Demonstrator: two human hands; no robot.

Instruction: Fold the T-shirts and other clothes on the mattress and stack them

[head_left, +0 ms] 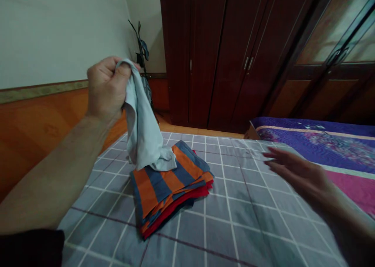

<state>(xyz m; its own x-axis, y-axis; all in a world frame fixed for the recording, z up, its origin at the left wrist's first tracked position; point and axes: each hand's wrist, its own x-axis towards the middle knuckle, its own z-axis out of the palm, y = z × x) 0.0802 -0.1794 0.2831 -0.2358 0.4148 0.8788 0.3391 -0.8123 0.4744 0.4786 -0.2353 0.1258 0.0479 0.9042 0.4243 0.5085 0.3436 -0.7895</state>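
Far left: pale wall (58, 32) over orange-brown wood panelling (43, 126). Near left: black sleeve (32, 247), forearm reaching up and far. Left hand (107, 87) raised, thumb and fingers pinched tight on the top of a pale grey, soft fabric piece (143, 130). Fabric hangs limp from that grip, lower end bunched over the far-left part of the stack; can't tell if its weight rests there. Behind the fabric, far: thin black coat stand (141, 52) with dark items on it.

Left of centre: stack of folded cloth (164, 185), orange and blue-grey stripes on top, red and dark layers showing below at the near edge. Stack lies on a grey bedspread with white grid lines (234, 220). Far centre: tall dark red-brown wooden wardrobe (205, 56), doors closed.

Right: right hand (295, 173) above the bedspread, slightly blurred, fingers extended and close together, grip loose and unloaded, well apart from the stack. Beyond it, purple and pink patterned bed cover (336, 142). Far right: brown cabinet with glass panes (328, 28).
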